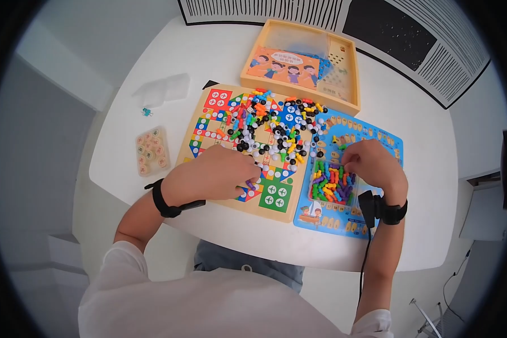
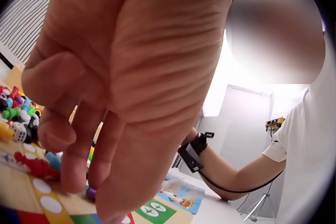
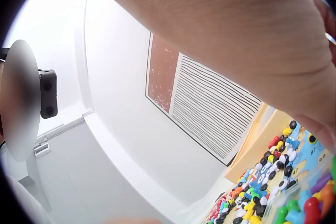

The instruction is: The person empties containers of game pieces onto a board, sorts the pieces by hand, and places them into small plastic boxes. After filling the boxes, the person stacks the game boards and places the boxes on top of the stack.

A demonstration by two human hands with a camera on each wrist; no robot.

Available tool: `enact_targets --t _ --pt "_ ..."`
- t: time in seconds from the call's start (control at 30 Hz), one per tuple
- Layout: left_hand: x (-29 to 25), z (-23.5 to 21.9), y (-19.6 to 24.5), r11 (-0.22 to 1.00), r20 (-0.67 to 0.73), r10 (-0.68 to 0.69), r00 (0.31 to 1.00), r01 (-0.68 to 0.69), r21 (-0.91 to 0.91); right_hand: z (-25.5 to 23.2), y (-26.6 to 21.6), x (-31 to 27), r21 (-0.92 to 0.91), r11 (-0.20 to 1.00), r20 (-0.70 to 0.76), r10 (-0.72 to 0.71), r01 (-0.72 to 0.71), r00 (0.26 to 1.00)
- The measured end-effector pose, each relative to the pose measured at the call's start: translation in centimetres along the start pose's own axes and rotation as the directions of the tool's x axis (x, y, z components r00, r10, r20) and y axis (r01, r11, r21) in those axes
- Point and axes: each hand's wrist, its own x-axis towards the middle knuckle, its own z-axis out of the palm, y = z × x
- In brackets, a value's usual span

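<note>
My left hand is low over the front part of the colourful game board, a purple piece pinched between thumb and fingers. In the left wrist view the same purple piece shows by the fingertips, with a red piece lying nearby. My right hand is at the top right corner of a clear box of coloured pegs, fingers pointing down; what they touch is hidden. Loose black, white and coloured pieces are heaped on the board.
Under the peg box lies a blue board. A wooden tray with an orange booklet stands at the back. To the left are a box of round discs, a clear container and a small teal item.
</note>
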Motion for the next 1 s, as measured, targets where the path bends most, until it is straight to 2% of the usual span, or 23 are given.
enact_targets --t 0.07,0.1,0.17,0.3,0.37,0.43,0.57,0.63,0.7,0.73,0.8,0.87,0.9,0.97,1.0 --pt "0.6 0.4 0.1 0.993 0.078 -0.088 0.993 0.094 -0.069 0.2 0.5 0.1 0.004 0.997 -0.025 -0.074 0.074 0.997" --pt "0.5 0.7 0.1 0.994 0.074 -0.083 0.994 0.088 -0.066 0.2 0.6 0.2 0.002 0.997 -0.03 -0.071 0.071 0.997" --pt "0.3 1.3 0.0 0.998 -0.003 -0.018 1.0 0.018 0.056 0.3 0.9 0.1 0.014 0.996 -0.036 -0.09 0.09 0.995" --pt "0.5 -1.3 1.3 0.999 -0.073 0.041 0.997 -0.043 -0.029 0.2 0.7 0.2 -0.011 0.998 0.013 -0.066 0.066 0.998" --pt "2.4 -3.3 2.8 0.989 -0.279 0.066 0.958 -0.099 -0.106 0.1 0.6 0.2 -0.025 0.998 0.017 -0.065 0.065 0.998" --pt "5.6 -4.6 4.0 0.98 -0.329 0.065 0.942 -0.123 -0.159 0.3 0.8 0.3 -0.005 0.998 0.01 -0.058 0.059 0.998" --pt "12.0 -3.8 5.2 0.97 -0.264 0.093 0.96 -0.147 -0.195 0.3 1.0 0.3 0.023 0.998 -0.005 -0.066 0.066 0.998" --pt "12.1 -2.6 5.0 0.96 -0.236 0.096 0.967 -0.152 -0.234 0.3 0.9 0.2 0.012 0.997 -0.004 -0.08 0.08 0.997" --pt "10.8 -1.4 3.8 0.928 -0.401 -0.014 0.916 -0.137 -0.346 0.2 1.0 0.4 0.003 0.996 -0.002 -0.092 0.092 0.996" --pt "9.4 -1.2 3.3 0.926 -0.389 -0.021 0.921 -0.129 -0.356 0.3 1.2 0.4 -0.012 0.993 -0.021 -0.114 0.113 0.993" --pt "5.5 -1.5 1.2 0.909 -0.399 -0.255 0.881 0.077 -0.409 0.2 0.7 0.2 -0.047 0.992 -0.057 -0.123 0.12 0.991" --pt "1.9 -0.6 -1.1 0.82 -0.366 -0.428 0.826 0.185 -0.542 0.0 0.2 0.2 -0.045 0.99 -0.054 -0.138 0.136 0.989" --pt "0.5 0.1 -1.9 0.817 -0.359 -0.434 0.827 0.192 -0.544 0.1 0.0 0.2 -0.052 0.988 -0.054 -0.147 0.144 0.988" --pt "-1.6 1.3 -2.9 0.777 -0.365 -0.529 0.766 0.264 -0.571 0.3 -0.6 0.3 -0.055 0.985 -0.053 -0.163 0.16 0.985" --pt "-2.2 1.7 -2.4 0.771 -0.359 -0.538 0.763 0.273 -0.575 0.7 -0.9 0.2 -0.06 0.983 -0.049 -0.176 0.173 0.983"
